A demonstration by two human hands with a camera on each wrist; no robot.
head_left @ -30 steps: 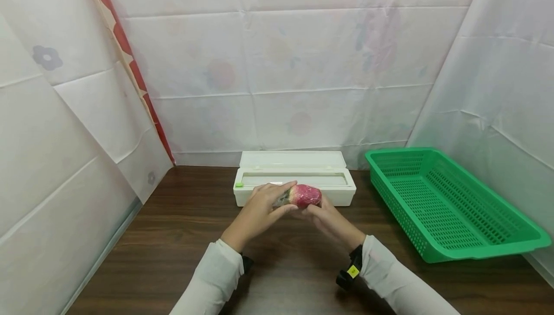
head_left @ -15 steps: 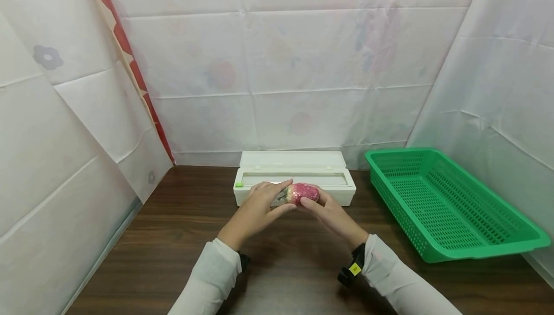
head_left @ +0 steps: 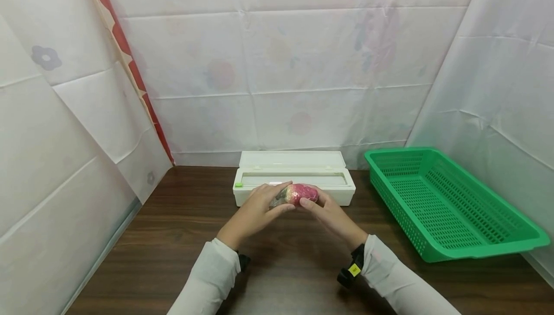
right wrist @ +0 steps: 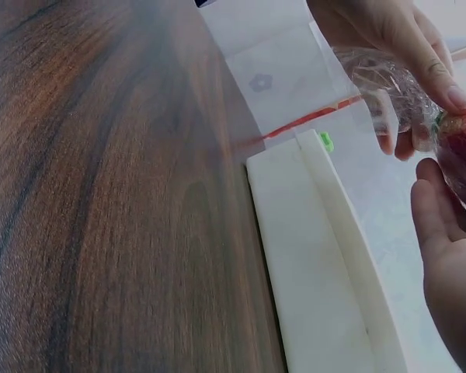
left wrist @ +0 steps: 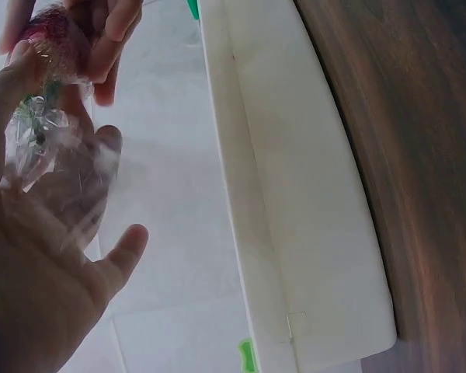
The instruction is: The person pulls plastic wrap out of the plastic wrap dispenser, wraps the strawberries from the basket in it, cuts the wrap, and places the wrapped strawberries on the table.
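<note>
A pink-red, radish-like vegetable [head_left: 303, 193] with a pale, green-tinged end is wrapped in clear cling film [left wrist: 39, 148], raised in front of the white box. My left hand [head_left: 255, 209] holds its pale end between thumb and fingers, with loose crinkled film lying across the palm in the left wrist view. At the red end, my right hand [head_left: 331, 214] grips it, thumb on the near side and fingers behind. Behind both hands stands a white cling film dispenser [head_left: 294, 196], its lid [head_left: 292, 159] raised and a green slider [head_left: 239, 184] at the left of its front edge.
A green perforated plastic basket [head_left: 400, 216] stands at the right of the dark wooden table [head_left: 173, 238]. Pale patterned sheets [head_left: 277, 65] hang behind and on both sides. Each wrist wears a black camera [head_left: 346, 276].
The wrapped vegetable has shifted slightly left. My right thumb has come up from its lower edge onto its near face. The dispenser and basket have stayed put.
</note>
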